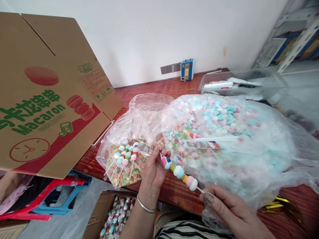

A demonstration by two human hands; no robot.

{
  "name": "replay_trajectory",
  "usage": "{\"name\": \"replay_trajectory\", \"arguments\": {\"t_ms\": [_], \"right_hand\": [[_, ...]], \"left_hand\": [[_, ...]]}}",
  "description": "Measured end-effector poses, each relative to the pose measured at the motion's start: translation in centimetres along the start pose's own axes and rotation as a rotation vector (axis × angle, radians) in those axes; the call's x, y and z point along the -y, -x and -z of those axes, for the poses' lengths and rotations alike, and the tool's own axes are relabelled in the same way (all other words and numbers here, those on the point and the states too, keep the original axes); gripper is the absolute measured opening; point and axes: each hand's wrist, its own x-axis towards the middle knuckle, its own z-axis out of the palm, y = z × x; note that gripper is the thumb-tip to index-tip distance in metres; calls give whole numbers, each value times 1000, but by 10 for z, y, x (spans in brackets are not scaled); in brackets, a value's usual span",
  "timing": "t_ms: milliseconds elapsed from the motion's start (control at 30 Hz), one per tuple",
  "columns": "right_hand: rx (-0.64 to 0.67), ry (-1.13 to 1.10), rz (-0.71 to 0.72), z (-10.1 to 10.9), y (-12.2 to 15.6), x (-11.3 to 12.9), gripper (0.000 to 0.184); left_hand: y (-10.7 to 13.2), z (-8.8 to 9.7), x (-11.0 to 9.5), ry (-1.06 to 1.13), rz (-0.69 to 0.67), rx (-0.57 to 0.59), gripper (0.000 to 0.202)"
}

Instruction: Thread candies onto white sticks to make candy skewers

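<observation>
A marshmallow candy skewer [178,171] slants between my two hands over the table edge. My right hand [228,209] is closed, pinching the thin white stick at its lower end. At the upper end my left hand [154,169] is closed on a clear printed wrapper [165,161], which covers the top of the candy. Just left of that hand, several more candy skewers [126,153] lie on a clear bag of small coloured candies [119,177]. On the big bag of pastel marshmallows [224,116] rest white sticks [219,138] and flat printed wrappers [199,144].
A large cardboard carton [57,116] stands at the left. Below the table, an open box [96,215] holds several wrapped skewers. A clear plastic tray [269,78] and a small blue device [187,70] sit at the back. Part of another person [11,189] shows by a stool [57,196].
</observation>
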Motion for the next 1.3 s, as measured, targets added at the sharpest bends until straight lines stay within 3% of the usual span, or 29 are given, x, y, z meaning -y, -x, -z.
{"name": "replay_trajectory", "arguments": {"t_ms": [133, 233, 367, 567, 700, 800, 967, 1067, 1133, 1300], "right_hand": [[-18, -420, -147, -18, 5, -18, 46], [-92, -500, -139, -21, 6, -20, 43], [-279, -158, 13, -13, 9, -17, 38], [-507, 586, 496, 2, 9, -27, 8], [-570, 752, 618, 6, 7, -30, 8], [-569, 641, 544, 8, 6, -25, 8], [-333, 66, 90, 9, 4, -23, 37], [-240, -231, -90, 6, 1, -28, 46], [-240, -247, -86, 5, -1, -29, 46], [-355, 76, 108, 10, 0, -21, 36]], "left_hand": [[-3, -18, 15, 101, 68, -8, 5], [-4, -28, 26, 111, 87, -33, 5], [-5, -35, 41, 68, 104, -147, 12], [-5, -43, 54, 9, 66, -216, 14], [-5, -45, 59, 8, 123, -222, 16], [-4, -44, 64, 6, 171, -208, 16], [-1, -43, 69, 28, 218, -91, 19], [1, -42, 75, 47, 260, -43, 19], [4, -43, 80, 56, 279, -7, 20], [10, -45, 87, 10, 318, 19, 34]]}}
